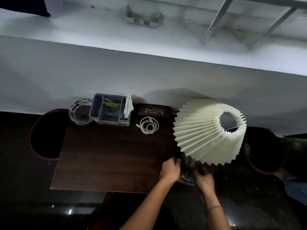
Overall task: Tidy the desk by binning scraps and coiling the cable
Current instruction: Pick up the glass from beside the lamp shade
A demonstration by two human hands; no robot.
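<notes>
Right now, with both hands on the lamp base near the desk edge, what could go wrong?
1. The left hand and right hand grip the glass lamp base at the desk's front edge; it could slide off.
2. The pleated shade looks tilted, so the lamp may tip.
3. Swinging the shade leftward might sweep the coiled cable or glasses case.

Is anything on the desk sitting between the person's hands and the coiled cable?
Nothing visible blocks it. Both hands, left and right, are on the lamp base at the desk's near edge. The cable lies coiled farther back, with bare desk between; the lampshade only overhangs to the cable's right.
</notes>
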